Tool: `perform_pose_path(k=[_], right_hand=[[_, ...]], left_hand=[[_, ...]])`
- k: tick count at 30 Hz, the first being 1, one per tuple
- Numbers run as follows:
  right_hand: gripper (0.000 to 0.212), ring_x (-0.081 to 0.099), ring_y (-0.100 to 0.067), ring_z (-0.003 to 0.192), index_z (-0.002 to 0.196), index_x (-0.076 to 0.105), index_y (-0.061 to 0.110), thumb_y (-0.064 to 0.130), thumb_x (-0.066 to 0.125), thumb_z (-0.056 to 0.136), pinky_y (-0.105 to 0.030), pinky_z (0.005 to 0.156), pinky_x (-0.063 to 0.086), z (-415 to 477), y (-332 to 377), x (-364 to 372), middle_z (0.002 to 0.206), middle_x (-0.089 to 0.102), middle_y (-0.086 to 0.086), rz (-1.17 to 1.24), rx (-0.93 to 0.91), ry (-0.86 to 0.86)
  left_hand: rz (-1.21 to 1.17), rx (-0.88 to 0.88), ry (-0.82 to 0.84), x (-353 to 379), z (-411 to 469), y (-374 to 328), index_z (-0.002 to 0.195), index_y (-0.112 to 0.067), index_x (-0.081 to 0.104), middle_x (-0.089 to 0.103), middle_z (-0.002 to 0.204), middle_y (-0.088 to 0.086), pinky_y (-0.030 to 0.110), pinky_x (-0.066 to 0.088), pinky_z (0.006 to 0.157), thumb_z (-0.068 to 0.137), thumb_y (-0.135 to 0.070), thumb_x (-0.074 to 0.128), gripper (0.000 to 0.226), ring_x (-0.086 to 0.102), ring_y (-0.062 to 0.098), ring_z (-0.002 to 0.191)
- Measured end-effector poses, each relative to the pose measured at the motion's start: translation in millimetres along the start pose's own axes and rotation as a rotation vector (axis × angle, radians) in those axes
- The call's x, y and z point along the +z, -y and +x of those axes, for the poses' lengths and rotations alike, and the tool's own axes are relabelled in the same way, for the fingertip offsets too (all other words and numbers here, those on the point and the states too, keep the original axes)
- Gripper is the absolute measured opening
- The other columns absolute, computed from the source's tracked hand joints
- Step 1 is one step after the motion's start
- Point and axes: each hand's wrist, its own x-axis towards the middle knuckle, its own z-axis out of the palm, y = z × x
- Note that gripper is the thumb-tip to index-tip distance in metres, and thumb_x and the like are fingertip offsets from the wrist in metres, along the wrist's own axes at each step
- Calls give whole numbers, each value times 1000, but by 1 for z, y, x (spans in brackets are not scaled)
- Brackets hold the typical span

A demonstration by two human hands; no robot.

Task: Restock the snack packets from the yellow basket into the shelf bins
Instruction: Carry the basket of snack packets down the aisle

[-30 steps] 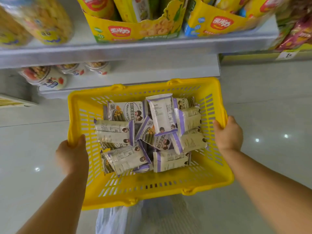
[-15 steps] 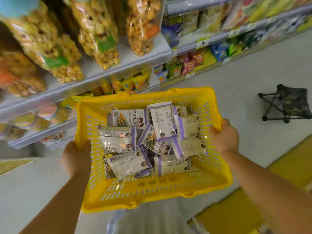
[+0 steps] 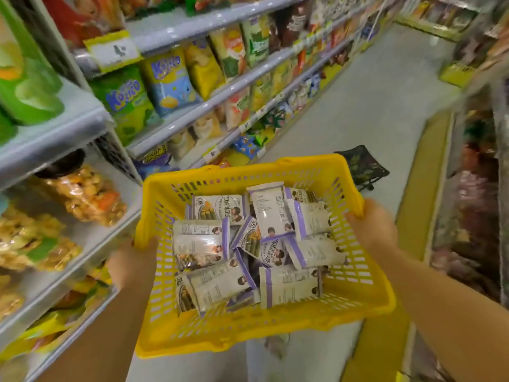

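A yellow slotted basket (image 3: pixel 366 293) is carried level in front of me, above the aisle floor. Inside lie several white and purple snack packets (image 3: pixel 270 210), piled loosely and overlapping. My left hand (image 3: pixel 132 263) grips the basket's left rim, thumb over the edge. My right hand (image 3: pixel 371 230) grips the right rim the same way. Both forearms reach in from the bottom of the view.
Grey shelves (image 3: pixel 82 119) with chip bags and popcorn packs run along the left. A small dark folding stool (image 3: pixel 363 166) stands on the floor just beyond the basket. More stocked shelving (image 3: pixel 473 188) lines the right side, with a yellow floor strip (image 3: pixel 421 188) beside it.
The view has turned right and lifted, from facing the low shelf to looking down the aisle. The basket stays held by both hands at the same rims; the stool now sits right behind it.
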Motion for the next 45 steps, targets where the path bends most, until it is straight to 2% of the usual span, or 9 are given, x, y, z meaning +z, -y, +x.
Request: perform_pose_path(k=[6,10,15,22,26,29,34,39,45], right_hand=[[15,59,-32,74,87,56,11,24,63,88,-35,58,44,89,-52,-44,81,62,-14,117,99,-48],[10,58,-28,68,83,57,16,23,63,87,-36,57,46,145,-85,-68,78,63,-11,190,171,-75],[16,54,-30,66,80,51,13,20,64,86,-31,49,32,202,-120,-97,65,51,-3,150,244,-139],[22,60,-36,76,82,60,6,27,67,86,-44,64,50,276,-147,-116,81,64,-19,103,386,-185],[24,61,-38,81,88,62,6,30,67,85,-50,71,53,319,-157,-121,83,64,-18,129,466,-226],[25,60,-38,76,83,61,5,29,66,84,-49,69,52,351,-168,-130,78,63,-17,143,515,-271],[23,60,-36,74,82,58,8,28,68,83,-46,66,52,414,-205,-150,77,62,-15,148,575,-346],[24,58,-33,73,83,57,9,31,67,85,-42,62,49,498,-252,-173,77,61,-12,148,544,-378],[30,56,-35,71,86,57,2,30,66,86,-40,60,45,598,-293,-208,74,55,-14,113,530,-354]], left_hand=[[12,144,69,67,24,-138,100,2,68,64,92,29,43,43,74,89,-33,64,36,60,45,93],[4,150,121,117,30,-217,87,-3,60,55,74,20,40,38,70,89,-34,65,32,57,45,93],[8,235,162,178,32,-298,111,7,64,62,111,34,44,42,85,89,-32,65,45,56,46,108],[-15,310,301,270,72,-408,56,-7,53,53,59,15,39,37,66,84,-30,70,40,61,44,86],[16,382,359,318,93,-478,92,0,69,66,93,27,44,45,82,86,-33,69,34,59,45,101],[14,477,372,354,102,-534,66,-13,55,63,81,22,43,43,78,85,-30,69,29,59,45,100],[10,543,427,423,106,-621,58,-10,49,52,63,21,36,32,58,85,-29,69,39,60,45,81],[48,549,412,493,96,-691,56,-14,46,44,56,4,34,31,52,88,-32,65,42,51,31,60],[31,526,389,551,85,-770,81,1,66,62,76,25,44,45,64,87,-38,65,39,62,42,79]])
